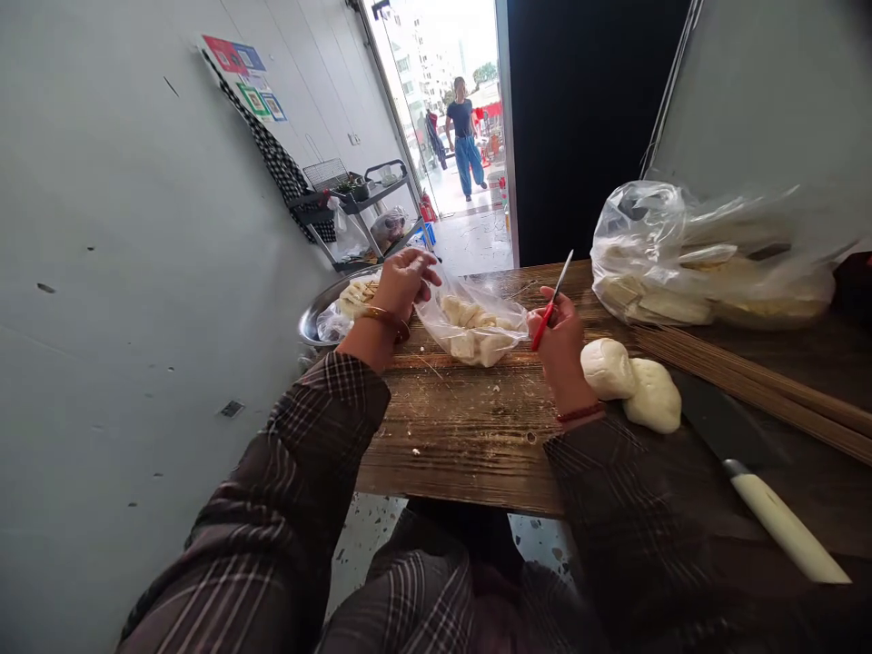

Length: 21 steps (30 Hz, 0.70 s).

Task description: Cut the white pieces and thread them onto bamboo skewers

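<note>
A clear plastic bag [487, 304] of pale dough-like pieces [470, 341] lies on the wooden table between my hands. My left hand [405, 280] has its fingers curled at the bag's raised left edge, seeming to pinch the plastic. In my right hand [562, 329] is a small knife with a red handle [542, 325], its narrow blade tilted up and away. That hand is beside the bag's right edge; whether it also grips the plastic I cannot tell. Close by its wrist sit two pale, rounded steamed-bun-like pieces [652, 397].
A cleaver [777, 513] lies at right, beside a bundle of thin wooden sticks [756, 377]. Behind them stands a large filled plastic bag [715, 254]. A metal basin [310, 318] is at left. Farther off are a cart [364, 204] and a person [463, 136] in the doorway.
</note>
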{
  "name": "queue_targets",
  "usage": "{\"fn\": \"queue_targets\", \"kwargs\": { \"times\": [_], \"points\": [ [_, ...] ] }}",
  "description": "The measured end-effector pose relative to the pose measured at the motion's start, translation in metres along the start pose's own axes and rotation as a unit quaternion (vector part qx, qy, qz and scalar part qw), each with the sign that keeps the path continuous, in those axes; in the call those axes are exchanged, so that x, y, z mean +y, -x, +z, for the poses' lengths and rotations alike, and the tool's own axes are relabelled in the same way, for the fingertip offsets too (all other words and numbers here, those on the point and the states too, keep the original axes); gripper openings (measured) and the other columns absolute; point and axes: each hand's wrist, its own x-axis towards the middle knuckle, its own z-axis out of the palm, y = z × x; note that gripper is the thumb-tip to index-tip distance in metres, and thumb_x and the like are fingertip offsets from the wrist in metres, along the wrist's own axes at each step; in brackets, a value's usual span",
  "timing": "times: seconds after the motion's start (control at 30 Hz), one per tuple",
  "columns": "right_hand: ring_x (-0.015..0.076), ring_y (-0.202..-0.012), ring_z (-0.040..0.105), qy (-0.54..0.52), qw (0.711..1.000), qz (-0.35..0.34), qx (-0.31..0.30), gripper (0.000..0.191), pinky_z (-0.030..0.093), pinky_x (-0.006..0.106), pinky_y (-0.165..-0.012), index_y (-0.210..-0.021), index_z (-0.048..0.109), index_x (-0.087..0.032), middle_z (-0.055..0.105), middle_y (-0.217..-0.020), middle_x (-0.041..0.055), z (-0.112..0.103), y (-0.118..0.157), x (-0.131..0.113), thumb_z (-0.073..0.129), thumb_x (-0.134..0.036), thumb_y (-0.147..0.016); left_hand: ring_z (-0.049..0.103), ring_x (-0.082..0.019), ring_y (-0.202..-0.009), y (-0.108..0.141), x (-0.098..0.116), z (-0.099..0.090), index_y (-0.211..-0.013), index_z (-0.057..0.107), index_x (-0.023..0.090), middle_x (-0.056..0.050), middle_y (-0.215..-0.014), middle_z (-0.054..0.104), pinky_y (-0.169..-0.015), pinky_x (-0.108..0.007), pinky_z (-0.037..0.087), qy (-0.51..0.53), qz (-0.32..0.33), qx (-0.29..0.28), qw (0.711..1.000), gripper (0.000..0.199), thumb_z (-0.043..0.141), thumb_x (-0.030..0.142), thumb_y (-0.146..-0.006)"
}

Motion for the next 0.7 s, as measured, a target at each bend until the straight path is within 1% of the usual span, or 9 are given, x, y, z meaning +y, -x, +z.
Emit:
{"fn": "queue_targets", "kwargs": {
  "times": [0.07, 0.13, 0.23, 0.33, 0.4, 0.47, 0.53, 0.63, 0.7],
  "points": [
    [0.0156, -0.072, 0.052, 0.017, 1.000, -0.001, 0.025, 0.052, 0.045, 0.028, -0.063, -0.123, 0.056, -0.022, 0.062, -0.088, 0.0011, 0.000, -0.002, 0.007, 0.061, -0.026, -0.071, 0.042, -0.006, -0.035, 0.002, -0.017, -0.006, -0.079, 0.058, 0.016, 0.001, -0.055, 0.059, -0.043, -0.021, 0.031, -0.079, -0.019, -0.010, 0.997, 0.015, 0.062, 0.027, -0.088],
    [0.0173, -0.076, 0.056, 0.038, 0.998, -0.004, 0.043, 0.051, 0.047, 0.029, -0.067, -0.120, 0.059, -0.020, 0.065, -0.089, 0.0030, 0.000, -0.003, 0.013, 0.063, -0.024, -0.070, 0.054, -0.012, -0.048, 0.006, -0.030, -0.010, -0.085, 0.060, 0.016, -0.001, -0.063, 0.061, -0.055, -0.027, 0.046, -0.161, -0.007, 0.008, 0.987, 0.010, 0.067, 0.022, -0.082],
    [0.0185, -0.078, 0.059, 0.056, 0.997, -0.007, 0.058, 0.049, 0.049, 0.030, -0.069, -0.117, 0.061, -0.019, 0.067, -0.090, 0.0041, 0.001, -0.005, 0.019, 0.063, -0.024, -0.069, 0.066, -0.025, -0.097, 0.018, -0.037, -0.009, -0.107, 0.064, 0.016, -0.010, -0.100, 0.067, -0.093, -0.042, 0.052, -0.300, 0.122, 0.079, 0.943, 0.032, 0.070, 0.015, -0.076],
    [0.0187, -0.079, 0.060, 0.063, 0.996, -0.004, 0.070, 0.048, 0.050, 0.030, -0.071, -0.116, 0.061, -0.018, 0.067, -0.090, 0.0044, 0.002, -0.007, 0.021, 0.064, -0.023, -0.068, 0.049, -0.032, -0.133, 0.038, -0.038, 0.007, -0.127, 0.058, 0.018, -0.015, -0.136, 0.057, -0.114, -0.051, 0.038, -0.383, 0.262, 0.080, 0.882, 0.043, 0.063, 0.022, -0.085],
    [0.0183, -0.078, 0.060, 0.063, 0.995, -0.003, 0.072, 0.049, 0.051, 0.031, -0.073, -0.116, 0.062, -0.018, 0.067, -0.091, 0.0048, 0.001, -0.008, 0.021, 0.064, -0.022, -0.067, 0.052, -0.031, -0.130, 0.050, -0.043, 0.023, -0.129, 0.058, 0.019, -0.014, -0.137, 0.059, -0.112, -0.050, 0.040, -0.400, 0.279, -0.048, 0.872, 0.042, 0.061, 0.026, -0.088],
    [0.0175, -0.077, 0.060, 0.062, 0.995, -0.002, 0.073, 0.050, 0.051, 0.031, -0.074, -0.115, 0.062, -0.017, 0.067, -0.090, 0.0046, 0.000, -0.009, 0.021, 0.065, -0.021, -0.065, 0.056, -0.033, -0.126, 0.058, -0.054, 0.039, -0.127, 0.061, 0.018, -0.015, -0.130, 0.064, -0.110, -0.051, 0.042, -0.407, 0.249, -0.165, 0.863, 0.050, 0.073, 0.028, -0.080],
    [0.0170, -0.075, 0.059, 0.060, 0.995, 0.004, 0.076, 0.051, 0.051, 0.031, -0.074, -0.114, 0.062, -0.018, 0.067, -0.088, 0.0036, 0.000, -0.010, 0.021, 0.065, -0.020, -0.064, 0.065, -0.032, -0.106, 0.063, -0.067, 0.048, -0.118, 0.065, 0.018, -0.013, -0.105, 0.071, -0.100, -0.050, 0.049, -0.410, 0.186, -0.198, 0.871, 0.044, 0.076, 0.027, -0.077],
    [0.0172, -0.073, 0.059, 0.067, 0.994, 0.017, 0.081, 0.051, 0.050, 0.031, -0.071, -0.114, 0.062, -0.018, 0.067, -0.084, 0.0023, 0.001, -0.012, 0.024, 0.065, -0.019, -0.063, 0.065, -0.026, -0.074, 0.073, -0.082, 0.048, -0.087, 0.068, 0.021, -0.005, -0.070, 0.065, -0.082, -0.042, 0.052, -0.401, 0.137, -0.182, 0.887, 0.005, 0.066, 0.021, -0.083],
    [0.0180, -0.072, 0.059, 0.087, 0.993, 0.017, 0.079, 0.049, 0.049, 0.032, -0.071, -0.113, 0.063, -0.017, 0.067, -0.082, 0.0024, 0.002, -0.012, 0.025, 0.065, -0.019, -0.064, 0.059, -0.022, -0.063, 0.082, -0.085, 0.044, -0.070, 0.062, 0.022, -0.003, -0.063, 0.060, -0.073, -0.037, 0.050, -0.377, 0.138, -0.214, 0.890, 0.015, 0.061, 0.018, -0.085]
  ]
}}
